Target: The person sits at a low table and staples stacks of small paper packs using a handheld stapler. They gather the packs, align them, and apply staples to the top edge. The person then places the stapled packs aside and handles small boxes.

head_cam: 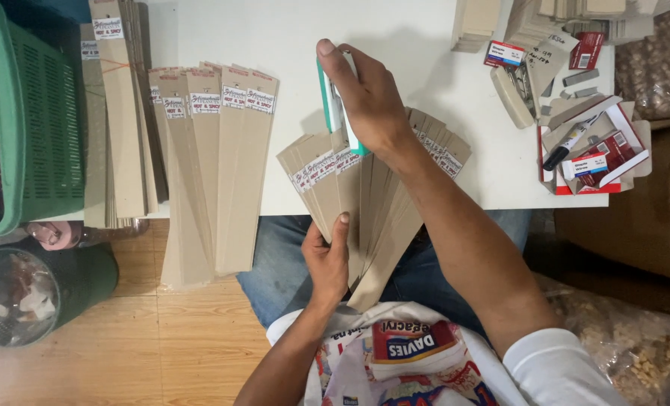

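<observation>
- small packing workshop, likely home-based; white table (pixel 290 37) on wood-plank floor (pixel 162 338)
- stacks of labelled brown card strips (pixel 218 165) left of centre, more piles along the top edge
- staple boxes (pixel 598 154) and stapler (pixel 512 94) upper right; green plastic crate (pixel 30 120) far left
- bag of nuts (pixel 636 353) lower right

Our left hand (pixel 327 259): fingers curling, thumb pointing up, pinching. Our right hand (pixel 369 101): forearm stretching forward, palm pressing down, fingers closing.
</observation>
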